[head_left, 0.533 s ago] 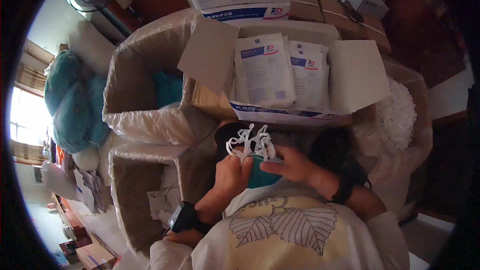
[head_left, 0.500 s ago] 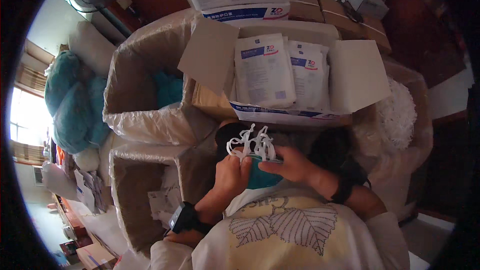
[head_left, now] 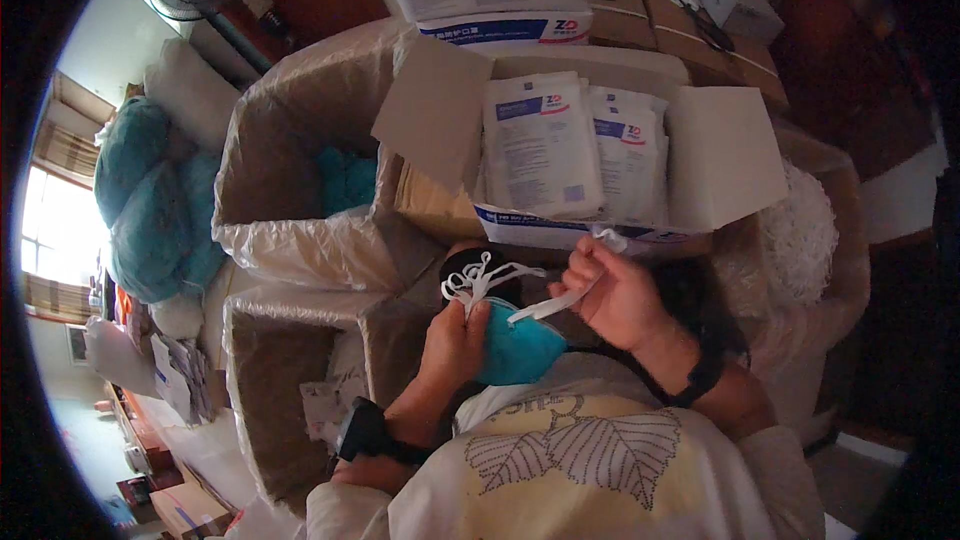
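Note:
In front of my chest is a teal face mask (head_left: pixel 520 345) with white straps. My left hand (head_left: pixel 450 345) pinches its left edge, and a bunch of looped white straps (head_left: pixel 470 280) stands up above those fingers. Off to the mask's right, my right hand (head_left: pixel 620 295) is closed on white straps (head_left: pixel 550 306) drawn out from the mask's upper edge. A strap end shows above the right fingers. Just beyond the hands stands an open carton (head_left: pixel 590 232) holding flat white printed packets (head_left: pixel 540 150).
Lined bins stand at left: the far bin (head_left: pixel 300 240) holds teal masks (head_left: pixel 348 180), the near bin (head_left: pixel 240 370) pale packets. White straps (head_left: pixel 800 230) fill a bag at right. Stuffed teal bags (head_left: pixel 150 205) sit far left. Scissors (head_left: pixel 712 32) lie on brown cartons behind.
My right hand has let go of the mask body and moved right and up, drawing some straps out sideways. More of the mask now shows. The left hand has stayed on the mask.

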Motion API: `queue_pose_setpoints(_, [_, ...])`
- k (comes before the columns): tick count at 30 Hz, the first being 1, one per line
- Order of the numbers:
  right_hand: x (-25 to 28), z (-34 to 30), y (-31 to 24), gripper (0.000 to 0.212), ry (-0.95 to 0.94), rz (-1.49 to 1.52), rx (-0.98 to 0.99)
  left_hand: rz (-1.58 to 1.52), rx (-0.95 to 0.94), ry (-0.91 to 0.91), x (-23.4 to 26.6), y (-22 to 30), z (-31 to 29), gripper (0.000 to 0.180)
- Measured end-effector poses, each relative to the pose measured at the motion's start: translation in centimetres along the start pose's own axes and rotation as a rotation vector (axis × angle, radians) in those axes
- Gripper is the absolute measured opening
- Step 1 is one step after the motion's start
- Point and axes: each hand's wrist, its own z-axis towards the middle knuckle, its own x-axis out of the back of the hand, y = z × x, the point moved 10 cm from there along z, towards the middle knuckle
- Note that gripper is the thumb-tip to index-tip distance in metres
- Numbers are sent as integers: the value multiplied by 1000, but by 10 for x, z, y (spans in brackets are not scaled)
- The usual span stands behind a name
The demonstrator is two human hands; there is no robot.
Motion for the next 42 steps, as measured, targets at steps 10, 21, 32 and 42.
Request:
queue_pose_setpoints(10, [-37, -26, 56, 31, -681, -2063, -142, 411, -294, -337, -9, 34, -7, 32])
queue_pose_setpoints(21, [-9, -131, 22, 19, -807, -2153, -450, -98, -267, -530, -40, 38, -82, 22])
queue_pose_setpoints(32, [28, -122, -103, 21, 82, -2360, -435, -334, 24, -217, -15, -47, -21, 32])
queue_pose_setpoints(42, [-109, -36, -29, 40, -543, -1421, 384, -1303, 500, -707, -74, 8, -37, 36])
